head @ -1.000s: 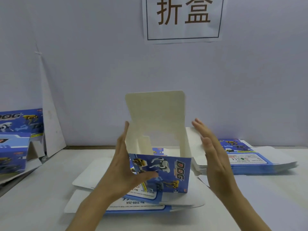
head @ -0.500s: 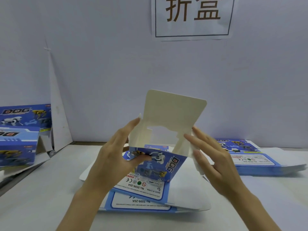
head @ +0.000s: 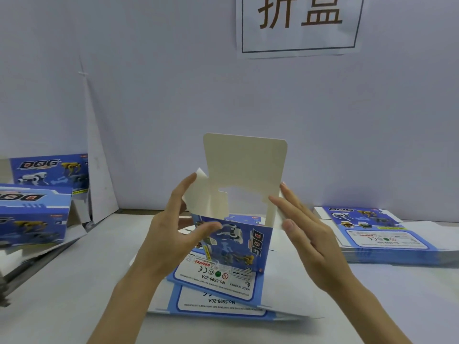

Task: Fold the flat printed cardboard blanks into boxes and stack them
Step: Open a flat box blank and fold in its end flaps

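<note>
While the left hand (head: 171,234) pinches the half-formed box (head: 238,244) at its front corner, steadying it tilted over the flat blanks (head: 223,306), the right hand (head: 308,239) presses a side flap (head: 278,214) inward with straight fingers, seemingly before the lid (head: 246,165) closes.

The sign (head: 300,26) is cut at the top edge. My left hand (head: 169,234) covers the box (head: 238,244) at its left corner. The blank (head: 218,306) under it is mostly covered. The folded boxes (head: 34,214) run off the left edge. Print on the right stack (head: 377,234) is too small to read.
</note>
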